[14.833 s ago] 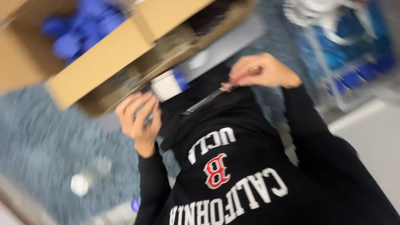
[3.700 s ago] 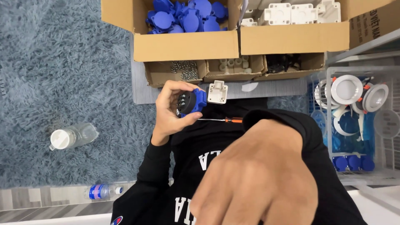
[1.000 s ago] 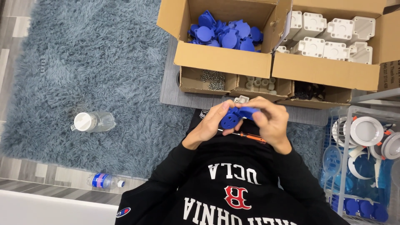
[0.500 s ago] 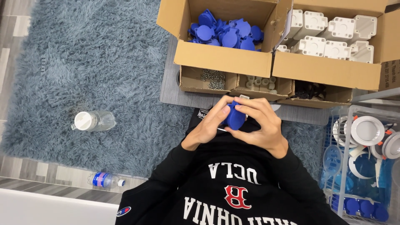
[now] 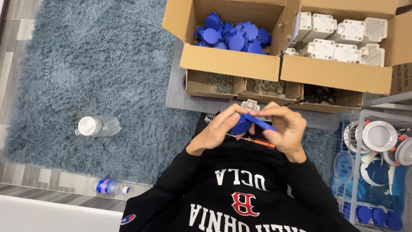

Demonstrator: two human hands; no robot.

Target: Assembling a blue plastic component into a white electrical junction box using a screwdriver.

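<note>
Half a second ago both hands were wrapped close around the blue part, and now the fingers have opened out a bit, so more of the blue part [image 5: 245, 123] shows. The left hand [image 5: 216, 132] pinches it from one side and the right hand [image 5: 284, 130] pinches it from the other, so both hands hold it tight, just above the person's lap. A small white part [image 5: 250, 104] peeks out right behind it. A screwdriver with an orange handle [image 5: 254, 141] lies on the lap under the hands.

In front sit cardboard boxes. The left big box [image 5: 229, 64] is full of blue parts. The right big box [image 5: 343, 75] holds white blocky parts. Below them are three little boxes: one with screws [image 5: 219, 83], one with small pale pieces [image 5: 268, 86], one with dark bits [image 5: 319, 94].

A clear bin [image 5: 356, 172] on the right holds white round rings and blue caps. Two bottles lie on the left, one on the fuzzy rug [image 5: 98, 126] and one on the floor [image 5: 110, 187].
</note>
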